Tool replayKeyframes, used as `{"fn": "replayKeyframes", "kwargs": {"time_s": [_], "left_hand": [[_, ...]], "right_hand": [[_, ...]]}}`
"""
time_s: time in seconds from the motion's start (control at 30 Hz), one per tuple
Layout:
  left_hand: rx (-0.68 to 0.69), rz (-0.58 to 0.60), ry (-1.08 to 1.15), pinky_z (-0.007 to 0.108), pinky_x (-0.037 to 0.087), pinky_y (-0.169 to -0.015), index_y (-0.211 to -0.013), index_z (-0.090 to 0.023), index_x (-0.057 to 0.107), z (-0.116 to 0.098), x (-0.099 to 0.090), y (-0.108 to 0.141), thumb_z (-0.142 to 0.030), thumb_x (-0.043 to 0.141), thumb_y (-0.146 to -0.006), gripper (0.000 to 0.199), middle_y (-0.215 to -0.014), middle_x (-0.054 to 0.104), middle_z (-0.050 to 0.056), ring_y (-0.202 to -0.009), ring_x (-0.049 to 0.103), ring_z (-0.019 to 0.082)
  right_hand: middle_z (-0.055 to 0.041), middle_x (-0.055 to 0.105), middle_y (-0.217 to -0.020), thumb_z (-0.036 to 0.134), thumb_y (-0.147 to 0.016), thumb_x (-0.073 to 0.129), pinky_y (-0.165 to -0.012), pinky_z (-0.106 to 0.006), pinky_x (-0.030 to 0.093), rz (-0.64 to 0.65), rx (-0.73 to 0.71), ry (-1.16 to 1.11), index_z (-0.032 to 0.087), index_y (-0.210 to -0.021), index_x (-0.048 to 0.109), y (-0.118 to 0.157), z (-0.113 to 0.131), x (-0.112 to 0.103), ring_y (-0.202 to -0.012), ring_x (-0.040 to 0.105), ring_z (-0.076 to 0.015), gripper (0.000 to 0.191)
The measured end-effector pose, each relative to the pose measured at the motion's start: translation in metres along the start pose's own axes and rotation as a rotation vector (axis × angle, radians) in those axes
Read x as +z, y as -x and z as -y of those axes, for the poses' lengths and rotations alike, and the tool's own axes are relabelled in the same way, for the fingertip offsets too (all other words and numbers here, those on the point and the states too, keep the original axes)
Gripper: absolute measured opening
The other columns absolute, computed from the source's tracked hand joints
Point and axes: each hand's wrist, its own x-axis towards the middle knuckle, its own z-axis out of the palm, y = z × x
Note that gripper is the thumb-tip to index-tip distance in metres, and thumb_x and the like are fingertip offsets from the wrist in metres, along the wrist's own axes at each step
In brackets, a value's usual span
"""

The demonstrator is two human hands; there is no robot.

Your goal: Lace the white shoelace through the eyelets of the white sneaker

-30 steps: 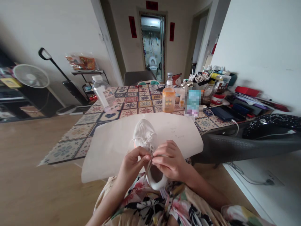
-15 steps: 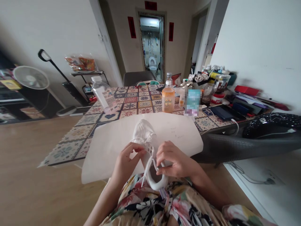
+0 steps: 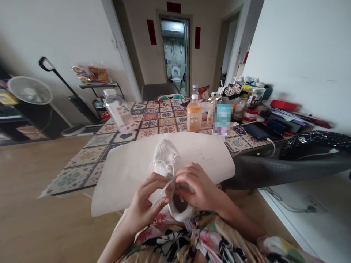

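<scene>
A white lace-up shoe [image 3: 165, 150] rests with its toe pointing away from me and its opening by my lap. Over the upper part of the lacing, my left hand [image 3: 149, 199] has its fingers curled at a white shoelace [image 3: 165, 187], which runs slantwise past them. My right hand [image 3: 199, 190] is closed at the shoe's tongue, fingertips pinched on the lace close to the left fingertips. The exact grip points are partly hidden by the fingers. Beneath the shoe lies a large white sheet of paper [image 3: 120, 171] with faint writing on its right side.
A patterned tablecloth [image 3: 90, 164] covers the table. On it stand a tilted-looking clear bottle [image 3: 118, 111], an orange drink bottle [image 3: 194, 116] and several jars and boxes. A tablet [image 3: 261, 130] lies at right, beside a dark grey chair [image 3: 268, 170].
My left hand has moved right and nearer to me, from the side of the lacing onto the lace. The right fingertips have shifted left to meet it. The view has shifted slightly.
</scene>
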Motion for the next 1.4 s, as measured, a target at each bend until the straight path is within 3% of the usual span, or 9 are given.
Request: {"fn": "replayKeyframes", "kwargs": {"time_s": [0.23,0.43,0.63,0.7,0.83,0.93,1.07,1.3,1.4], "left_hand": [[0.113,0.089,0.008,0.034,0.051,-0.085,-0.097,-0.020,0.068,0.002,-0.001,0.003,-0.021,0.065,-0.091,0.008,-0.099,0.068,0.009,-0.093,0.063,0.023],[0.026,-0.033,-0.051,0.030,0.053,-0.073,-0.082,-0.020,0.062,0.000,0.006,-0.006,-0.012,0.064,-0.087,0.009,-0.083,0.068,0.005,-0.080,0.065,0.019],[-0.005,-0.038,-0.142,0.032,0.055,-0.078,-0.098,-0.021,0.066,0.002,0.010,-0.006,-0.013,0.066,-0.085,0.016,-0.090,0.070,0.005,-0.086,0.066,0.020],[-0.012,-0.020,-0.159,0.033,0.055,-0.080,-0.103,-0.021,0.068,0.002,0.010,-0.005,-0.013,0.065,-0.085,0.020,-0.095,0.070,0.007,-0.090,0.067,0.021],[-0.031,-0.008,-0.156,0.033,0.056,-0.080,-0.100,-0.021,0.068,0.004,0.010,-0.003,-0.013,0.066,-0.084,0.018,-0.097,0.069,0.007,-0.091,0.067,0.022],[-0.051,0.000,-0.129,0.032,0.055,-0.081,-0.098,-0.021,0.066,0.005,0.011,-0.001,-0.011,0.064,-0.086,0.016,-0.097,0.068,0.006,-0.092,0.066,0.020],[-0.062,0.014,-0.094,0.029,0.054,-0.079,-0.095,-0.022,0.064,0.004,0.015,0.000,-0.008,0.058,-0.088,0.017,-0.100,0.065,0.005,-0.093,0.065,0.018],[-0.083,0.031,-0.110,0.033,0.052,-0.085,-0.098,-0.022,0.061,-0.001,0.016,-0.006,-0.010,0.062,-0.084,0.018,-0.102,0.063,0.006,-0.097,0.062,0.020],[-0.109,0.033,-0.103,0.031,0.051,-0.080,-0.085,-0.020,0.057,-0.004,0.016,-0.008,-0.007,0.060,-0.081,0.014,-0.097,0.062,0.005,-0.090,0.062,0.019]], "right_hand": [[-0.0035,0.073,-0.087,0.007,-0.091,0.055,-0.079,-0.033,0.045,-0.109,-0.124,0.035,0.021,-0.093,0.058,-0.001,0.000,0.006,-0.087,0.060,-0.0190,0.013],[-0.0043,0.072,-0.082,0.011,-0.095,0.053,-0.077,-0.029,0.050,-0.183,-0.158,-0.152,0.021,-0.088,0.057,-0.002,0.007,0.003,-0.081,0.066,-0.0153,0.012],[-0.0005,0.069,-0.066,0.041,-0.099,0.053,-0.070,-0.021,0.058,0.163,-0.343,-0.887,0.024,-0.070,0.051,0.001,0.012,-0.015,-0.070,0.071,-0.0124,0.034],[-0.0027,0.072,-0.075,0.037,-0.100,0.052,-0.074,-0.022,0.058,0.245,-0.278,-0.808,0.023,-0.075,0.054,0.000,0.010,-0.021,-0.077,0.072,-0.0131,0.028],[-0.0084,0.072,-0.097,0.017,-0.098,0.051,-0.086,-0.033,0.053,0.129,-0.036,-0.215,0.020,-0.093,0.059,-0.002,0.002,-0.025,-0.094,0.067,-0.0180,0.010],[-0.0093,0.069,-0.103,0.014,-0.091,0.060,-0.089,-0.038,0.051,0.167,0.016,0.009,0.019,-0.102,0.059,-0.002,-0.005,-0.020,-0.097,0.062,-0.0220,0.013],[-0.0092,0.066,-0.105,0.011,-0.086,0.062,-0.089,-0.036,0.051,0.219,0.035,0.032,0.018,-0.107,0.057,0.000,-0.009,-0.011,-0.099,0.059,-0.0225,0.022],[-0.0058,0.060,-0.098,0.004,-0.078,0.060,-0.085,-0.032,0.049,0.183,0.053,-0.067,0.021,-0.086,0.053,0.000,-0.013,-0.006,-0.093,0.055,-0.0200,0.020],[-0.0060,0.058,-0.102,0.007,-0.083,0.058,-0.088,-0.033,0.048,0.203,0.072,-0.151,0.021,-0.090,0.053,0.000,-0.014,-0.006,-0.097,0.055,-0.0196,0.017]]}}
